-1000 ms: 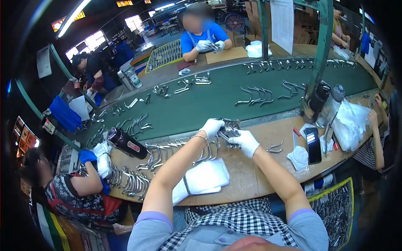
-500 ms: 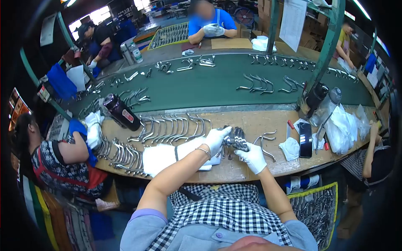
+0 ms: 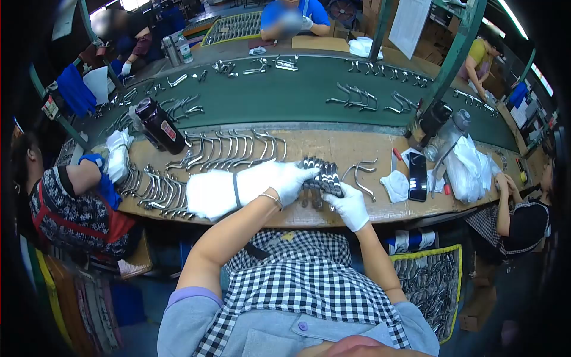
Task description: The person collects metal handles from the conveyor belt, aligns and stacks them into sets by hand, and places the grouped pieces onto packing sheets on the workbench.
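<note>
Both my hands wear white gloves and grip one bundle of shiny curved metal handles [image 3: 322, 176], stacked side by side above the table's front edge. My left hand [image 3: 290, 183] is closed around the bundle's left side. From the lower right, my right hand [image 3: 350, 206] holds the other side, thumb and fingers against the metal. Under my left forearm lies a stack of white cloths [image 3: 209, 191] with a dark band across it. A few loose curved handles [image 3: 361, 176] rest on the table right of the bundle.
A row of curved handles [image 3: 229, 147] lies behind the cloths, beside a dark thermos [image 3: 160, 126]. On the right are a phone [image 3: 418, 177], plastic bags [image 3: 473, 169] and a green post [image 3: 455, 65]. A green belt [image 3: 262, 101] carries more metal parts. Several people work around the table.
The view has tilted and shifted slightly. Both hands still hold the bundle, which is now turned so that its side-by-side row of pieces faces up more.
</note>
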The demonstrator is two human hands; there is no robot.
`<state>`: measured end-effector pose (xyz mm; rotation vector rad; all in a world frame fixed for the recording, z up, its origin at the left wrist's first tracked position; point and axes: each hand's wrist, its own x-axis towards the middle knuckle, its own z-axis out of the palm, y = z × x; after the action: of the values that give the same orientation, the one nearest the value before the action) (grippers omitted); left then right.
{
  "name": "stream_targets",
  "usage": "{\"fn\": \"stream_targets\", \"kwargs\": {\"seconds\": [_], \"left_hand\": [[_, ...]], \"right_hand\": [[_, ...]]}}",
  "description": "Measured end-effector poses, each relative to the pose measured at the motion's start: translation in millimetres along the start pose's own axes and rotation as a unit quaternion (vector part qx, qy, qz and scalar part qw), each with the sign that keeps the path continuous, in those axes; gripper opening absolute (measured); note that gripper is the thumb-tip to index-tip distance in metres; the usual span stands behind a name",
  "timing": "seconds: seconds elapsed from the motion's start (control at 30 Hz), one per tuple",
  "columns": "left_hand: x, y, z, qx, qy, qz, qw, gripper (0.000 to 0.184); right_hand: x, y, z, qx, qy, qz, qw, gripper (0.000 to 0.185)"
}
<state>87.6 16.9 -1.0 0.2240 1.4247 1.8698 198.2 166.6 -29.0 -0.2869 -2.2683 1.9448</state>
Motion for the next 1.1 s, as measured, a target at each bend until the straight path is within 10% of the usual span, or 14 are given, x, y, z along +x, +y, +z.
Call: {"fn": "stream_targets", "kwargs": {"seconds": [0.9, 1.1], "left_hand": [[22.2, -4.6, -26.7, -0.239, -0.118, -0.121, 0.956, 0.051], [22.6, -5.8, -36.2, -0.25, -0.112, -0.098, 0.957, 0.047]], "right_hand": [[27.1, 16.6, -10.1, -0.268, -0.069, -0.069, 0.958, 0.026], [29.4, 15.7, -1.6, -0.031, -0.078, 0.017, 0.996, 0.028]]}}
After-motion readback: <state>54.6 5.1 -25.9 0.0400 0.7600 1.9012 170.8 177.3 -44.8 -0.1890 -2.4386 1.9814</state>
